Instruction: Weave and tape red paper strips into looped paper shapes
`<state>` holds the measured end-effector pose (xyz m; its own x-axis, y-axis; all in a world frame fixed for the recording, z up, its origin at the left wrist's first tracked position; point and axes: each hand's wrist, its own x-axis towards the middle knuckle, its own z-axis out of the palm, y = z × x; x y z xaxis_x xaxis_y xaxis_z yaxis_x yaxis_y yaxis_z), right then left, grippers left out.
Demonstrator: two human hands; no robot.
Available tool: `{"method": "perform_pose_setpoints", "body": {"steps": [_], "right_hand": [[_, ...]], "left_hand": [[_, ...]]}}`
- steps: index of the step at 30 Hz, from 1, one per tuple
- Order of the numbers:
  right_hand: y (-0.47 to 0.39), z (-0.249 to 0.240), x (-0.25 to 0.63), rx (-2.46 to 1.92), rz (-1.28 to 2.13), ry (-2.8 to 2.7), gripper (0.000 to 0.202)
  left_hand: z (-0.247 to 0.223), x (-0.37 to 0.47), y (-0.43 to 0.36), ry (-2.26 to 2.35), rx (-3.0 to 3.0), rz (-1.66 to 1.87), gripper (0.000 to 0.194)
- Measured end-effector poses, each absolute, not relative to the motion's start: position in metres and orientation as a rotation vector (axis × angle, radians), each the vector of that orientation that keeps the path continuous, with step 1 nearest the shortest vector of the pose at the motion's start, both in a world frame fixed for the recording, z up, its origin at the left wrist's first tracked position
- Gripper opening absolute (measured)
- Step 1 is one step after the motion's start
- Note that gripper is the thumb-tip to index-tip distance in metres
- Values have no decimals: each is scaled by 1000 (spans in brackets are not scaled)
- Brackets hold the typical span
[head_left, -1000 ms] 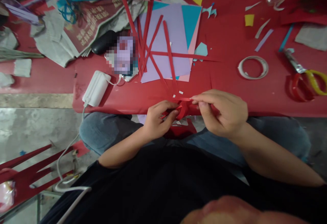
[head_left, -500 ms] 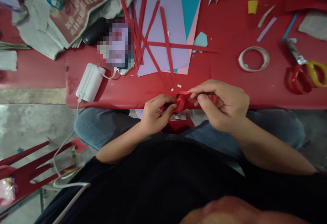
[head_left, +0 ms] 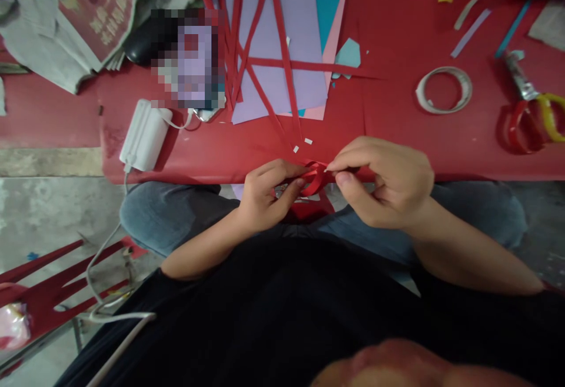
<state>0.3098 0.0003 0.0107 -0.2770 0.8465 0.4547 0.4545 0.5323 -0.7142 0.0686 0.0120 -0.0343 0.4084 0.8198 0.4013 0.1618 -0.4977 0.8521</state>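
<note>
Between thumb and fingers of my left hand is a red paper strip, bent into a loop over the table's front edge. My right hand is closed in a pinch just right of the loop. A tiny white piece shows at its fingertips; whether it is still attached to the strip I cannot tell. Further red paper strips lie across a lilac paper sheet beyond my hands. Two small white scraps rest on the table in front of the loop.
On the red table, a roll of tape and scissors lie at right. A white power bank with a cable stands left, near a black object and newspapers. Teal paper scraps lie beyond.
My right fingertips have lowered towards the loop, and the raised red strip end between the hands is down. A white piece now shows at the fingertips. The view has shifted slightly.
</note>
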Motion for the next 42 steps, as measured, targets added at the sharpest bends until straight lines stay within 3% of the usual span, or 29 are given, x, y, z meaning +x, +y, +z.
{"method": "perform_pose_setpoints", "body": {"steps": [13,26,35,42], "right_hand": [[0,15,311,-1040,586,-1947,9],[0,9,312,-974,331,-2077,11],[-2,-1,316,-941,40,-2194,18],[-3,-3,313,-889,3,-2232,26]], "left_hand": [[-35,65,9,823,2042,1079,23],[-31,63,8,817,2141,1078,30],[-30,63,10,855,2206,1117,24],[-25,63,8,870,2120,1129,13]]}}
